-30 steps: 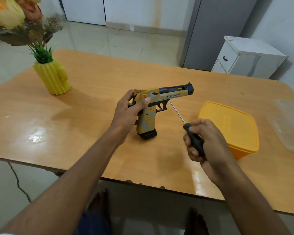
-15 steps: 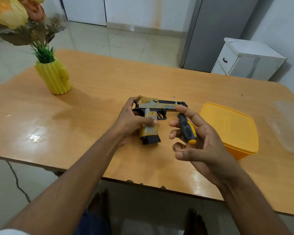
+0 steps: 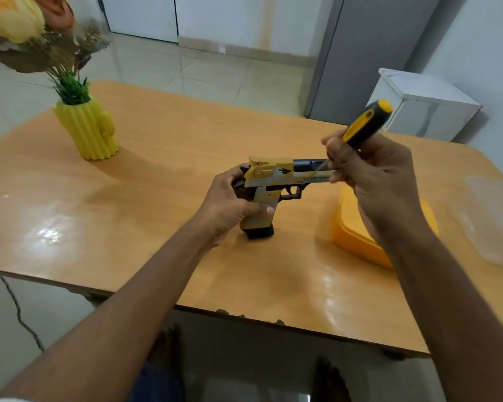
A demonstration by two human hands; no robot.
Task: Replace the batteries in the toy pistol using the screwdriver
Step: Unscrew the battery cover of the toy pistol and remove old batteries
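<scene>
1. Yellow-and-grey toy pistol [image 3: 273,181] stands butt-down on the desk [image 3: 157,198], left hand [image 3: 230,204] fingers wrapped round its grip
2. Right hand [image 3: 369,175] fingers clasp the screwdriver [image 3: 363,123], shaft angled down at the barrel

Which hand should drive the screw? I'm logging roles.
Right, probably: the right hand already holds the screwdriver, shaft angled at the pistol, which the left hand steadies by its grip.
</scene>
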